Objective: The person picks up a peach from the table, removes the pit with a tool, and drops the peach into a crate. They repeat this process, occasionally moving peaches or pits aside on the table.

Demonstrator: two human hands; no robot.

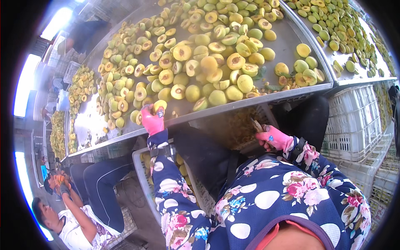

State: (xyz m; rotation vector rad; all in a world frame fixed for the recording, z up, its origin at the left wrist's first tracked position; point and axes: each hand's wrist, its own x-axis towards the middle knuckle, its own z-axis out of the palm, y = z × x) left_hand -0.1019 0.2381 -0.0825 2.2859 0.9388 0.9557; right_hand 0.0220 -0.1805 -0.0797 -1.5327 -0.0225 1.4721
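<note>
My left hand [153, 118], in a pink glove, is at the near edge of a metal table [200, 115] and holds a cut yellow-green fruit half [160, 106] between thumb and fingers. My right hand [274, 138], also gloved in pink, is in front of my lap and grips a small tool by its handle [257, 125]; its tip is hard to make out against the dark. On the table lie heaped fruit halves [182, 53], several with brown pits or pit hollows showing, and rounder green fruit [245, 83]. Leaves [275, 87] and small scraps lie near the table's front rim.
Below the table, a crate [268, 114] with scraps is between my knees, and a white crate [137, 162] holding fruit stands left. Stacked white plastic crates [353, 122] are at right. A seated co-worker [75, 222] is at lower left. A second fruit-covered table [364, 80] adjoins at right.
</note>
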